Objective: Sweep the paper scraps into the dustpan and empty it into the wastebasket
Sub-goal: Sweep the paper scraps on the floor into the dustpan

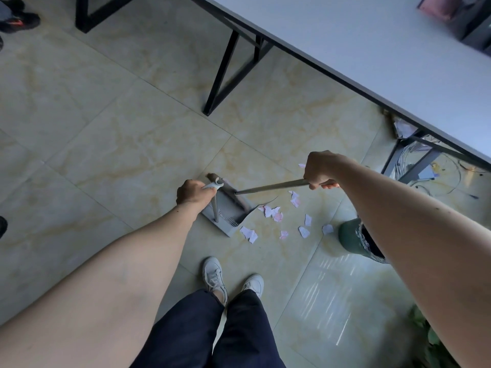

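Several white and pink paper scraps (276, 215) lie scattered on the tiled floor, to the right of a grey dustpan (225, 208). My left hand (194, 192) grips the top of the dustpan's upright handle. My right hand (321, 168) is closed around the broom's metal pole (271, 186), which slants down to the left. The broom head (239, 195) rests across the dustpan's far side. A dark green wastebasket (353, 239) stands on the floor to the right of the scraps, partly hidden by my right forearm.
A long grey table (372, 43) with black metal legs (225, 73) runs across the upper right. Cables and clutter (425, 166) lie under its right end. My white shoes (212, 274) stand just behind the scraps. A green plant (430, 338) sits at the bottom right. Another person's shoe (18, 21) is top left.
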Tool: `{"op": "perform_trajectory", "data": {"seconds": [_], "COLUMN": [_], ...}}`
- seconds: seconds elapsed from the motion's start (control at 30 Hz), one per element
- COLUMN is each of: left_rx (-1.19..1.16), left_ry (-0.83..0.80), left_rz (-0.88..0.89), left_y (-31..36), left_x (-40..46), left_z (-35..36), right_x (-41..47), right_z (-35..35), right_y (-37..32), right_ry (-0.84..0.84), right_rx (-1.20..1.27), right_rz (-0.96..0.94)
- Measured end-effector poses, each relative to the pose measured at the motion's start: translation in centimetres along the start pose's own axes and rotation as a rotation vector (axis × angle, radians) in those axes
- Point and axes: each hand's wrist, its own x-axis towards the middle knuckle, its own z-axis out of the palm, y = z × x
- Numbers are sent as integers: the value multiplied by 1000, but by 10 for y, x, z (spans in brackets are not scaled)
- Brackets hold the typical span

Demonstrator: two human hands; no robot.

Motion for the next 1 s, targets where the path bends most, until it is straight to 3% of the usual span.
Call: {"op": "perform_trajectory", "data": {"seconds": [0.3,0.57,0.73,1.0], "left_rx": [-111,-132,-109,-93], "left_ry": [117,175,173,174], "left_rz": [-107,-132,-106,-96], "left_y": [-6,-8,-4,-2], "left_x": [3,15,20,18], "left_z": [5,9,8,6], "right_x": [6,21,16,10], "right_z": [20,65,41,-2], "right_y": [-35,-51,-41,-25], "right_ry": [155,72,97,178], "right_rx": [-125,-342,-381,-370], "right_rz": [-80,-97,-203,-183]}}
